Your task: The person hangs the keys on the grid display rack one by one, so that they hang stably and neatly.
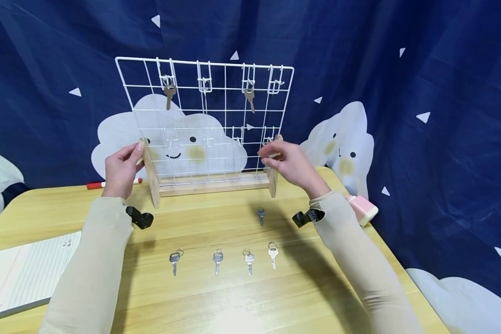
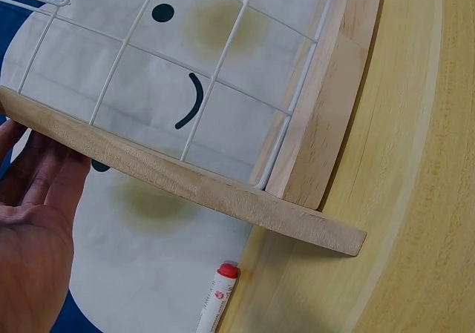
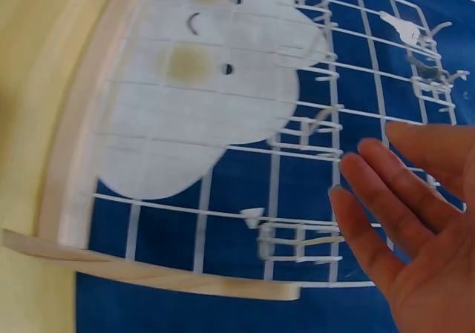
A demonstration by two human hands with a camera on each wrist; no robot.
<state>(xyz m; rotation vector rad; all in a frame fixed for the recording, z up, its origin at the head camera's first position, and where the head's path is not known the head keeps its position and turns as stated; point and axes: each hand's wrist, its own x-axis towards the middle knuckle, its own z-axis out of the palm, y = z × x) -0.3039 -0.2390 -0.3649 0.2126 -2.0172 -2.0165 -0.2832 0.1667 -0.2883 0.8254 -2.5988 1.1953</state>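
Observation:
A white wire grid rack [image 1: 225, 88] stands on a wooden base [image 1: 213, 185] at the back of the table. My left hand [image 1: 123, 169] grips its left wooden upright [image 2: 185, 177] near the top, thumb on the near side and fingers behind. My right hand [image 1: 290, 164] is in front of the rack's right side, fingers loosely extended; the right wrist view shows nothing between the fingers [image 3: 386, 192]. One key [image 1: 169, 95] hangs from the upper left hook, another key [image 1: 249, 96] from the third upper hook. The other hooks [image 1: 276, 83] hold no keys.
On the table [image 1: 183, 301] in front lie several keys with rings [image 1: 249, 262], and a single key [image 1: 261, 216] nearer the rack. A notebook [image 1: 29, 269] lies at left, a red-capped marker [image 2: 220, 296] behind the left hand. A pink-and-white object [image 1: 363, 209] sits at the right edge.

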